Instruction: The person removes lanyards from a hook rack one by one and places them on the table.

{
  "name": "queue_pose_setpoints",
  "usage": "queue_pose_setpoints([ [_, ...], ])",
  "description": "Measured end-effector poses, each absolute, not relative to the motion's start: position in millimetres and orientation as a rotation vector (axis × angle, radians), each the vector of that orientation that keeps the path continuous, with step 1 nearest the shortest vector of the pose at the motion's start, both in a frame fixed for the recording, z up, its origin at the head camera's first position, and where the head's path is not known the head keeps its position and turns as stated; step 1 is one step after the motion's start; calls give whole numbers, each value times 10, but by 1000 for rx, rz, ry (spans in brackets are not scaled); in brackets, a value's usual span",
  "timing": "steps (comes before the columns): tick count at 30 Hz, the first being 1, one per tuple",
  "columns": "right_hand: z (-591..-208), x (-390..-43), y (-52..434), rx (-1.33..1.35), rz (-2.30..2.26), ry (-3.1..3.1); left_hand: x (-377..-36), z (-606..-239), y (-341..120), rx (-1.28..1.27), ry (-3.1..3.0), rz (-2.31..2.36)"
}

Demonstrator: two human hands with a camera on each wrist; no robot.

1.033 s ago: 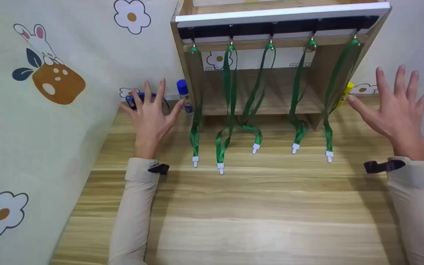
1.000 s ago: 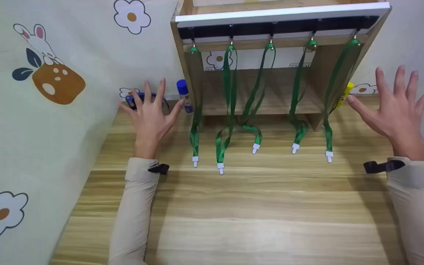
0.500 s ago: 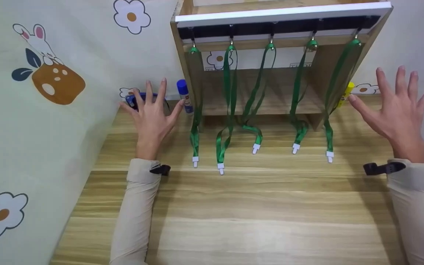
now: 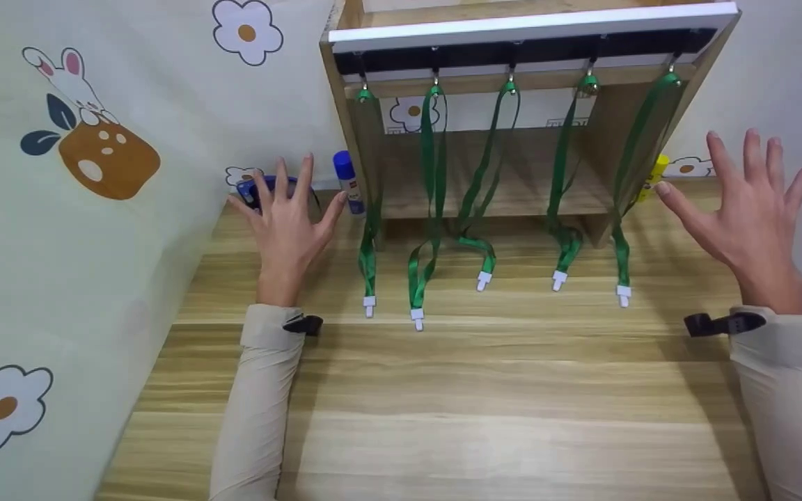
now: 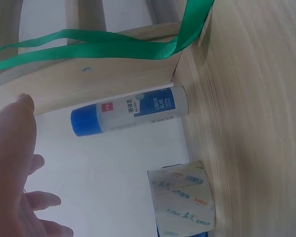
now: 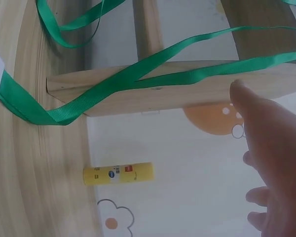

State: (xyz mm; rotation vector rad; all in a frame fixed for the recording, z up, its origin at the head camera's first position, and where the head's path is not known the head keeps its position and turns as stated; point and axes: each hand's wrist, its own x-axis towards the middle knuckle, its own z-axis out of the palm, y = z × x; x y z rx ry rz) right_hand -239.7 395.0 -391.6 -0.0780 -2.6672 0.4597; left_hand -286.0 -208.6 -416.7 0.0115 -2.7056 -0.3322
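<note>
Both my hands hover spread and empty above the wooden table [image 4: 498, 390]. My left hand [image 4: 288, 221] is left of a wooden shelf [image 4: 512, 202], close to a blue-capped glue stick [image 4: 347, 182] [image 5: 130, 110] and a blue object [image 4: 255, 189] behind its fingers. My right hand [image 4: 749, 209] floats right of the shelf, near a yellow glue stick [image 4: 653, 177] [image 6: 117, 174]. Several green lanyards [image 4: 432, 195] hang from hooks under the shelf top, white clips resting on the table. A lanyard [image 6: 138, 79] crosses the right wrist view.
A cloth with flower and rabbit prints [image 4: 81, 209] covers the wall on the left and behind. A roll of printed tape [image 5: 183, 200] stands by the wall in the left wrist view. Black straps [image 4: 718, 323] sit at both wrists.
Both hands stay spread and have drifted slightly; the right hand's fingers have closed together a little. Nothing else has moved.
</note>
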Motion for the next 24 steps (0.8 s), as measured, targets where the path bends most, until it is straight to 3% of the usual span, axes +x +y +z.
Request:
queue_pose_setpoints([
  [10, -3840, -2362, 3744, 8, 629, -2352, -2873, -4146, -1976, -150, -2445, -556],
  [24, -3669, -2302, 3096, 95, 866, -2208, -3002, -3949, -1501, -385, -2137, -990],
])
